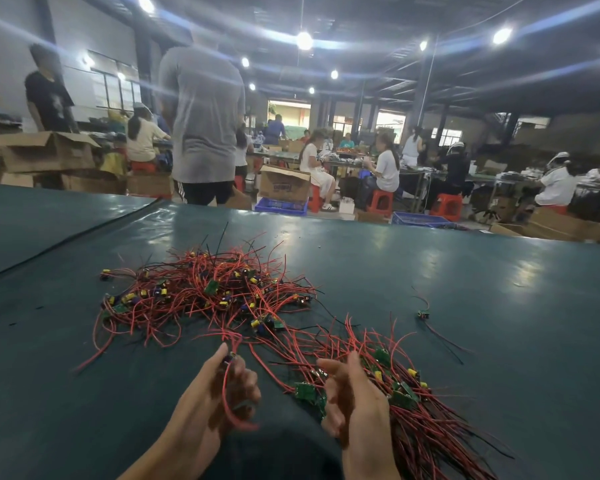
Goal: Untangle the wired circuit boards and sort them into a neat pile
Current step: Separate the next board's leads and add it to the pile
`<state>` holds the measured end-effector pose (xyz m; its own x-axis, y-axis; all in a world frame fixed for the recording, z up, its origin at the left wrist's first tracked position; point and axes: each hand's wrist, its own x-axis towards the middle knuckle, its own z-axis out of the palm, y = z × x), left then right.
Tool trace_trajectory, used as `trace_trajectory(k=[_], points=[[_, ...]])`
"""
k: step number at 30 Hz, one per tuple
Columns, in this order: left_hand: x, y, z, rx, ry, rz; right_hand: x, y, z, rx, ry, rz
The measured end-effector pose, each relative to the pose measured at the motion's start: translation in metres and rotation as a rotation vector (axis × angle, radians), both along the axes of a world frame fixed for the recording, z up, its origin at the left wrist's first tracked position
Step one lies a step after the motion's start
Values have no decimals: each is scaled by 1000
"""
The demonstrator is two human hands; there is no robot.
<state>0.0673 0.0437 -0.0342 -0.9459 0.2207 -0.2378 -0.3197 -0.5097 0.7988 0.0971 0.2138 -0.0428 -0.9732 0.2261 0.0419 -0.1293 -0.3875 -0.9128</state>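
In the head view, a small board is pinched between the thumb and curled fingers of the left hand, and its red wire loops below them. The right hand is held with fingers loosely curled, and nothing is seen in its grip. Beyond the left fingertips, a tangled heap of green boards, yellow parts and red and black wires is spread on the dark green table. Just right of the right fingers, a sorted pile is laid with its wires running one way.
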Motion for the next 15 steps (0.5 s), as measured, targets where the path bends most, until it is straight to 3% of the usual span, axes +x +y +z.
trace_trajectory(k=[5, 15], points=[[2, 5, -4, -153, 26, -291, 7, -20, 0, 274, -23, 152], [3, 2, -13, -322, 83, -297, 7, -31, -2, 164, -54, 149]])
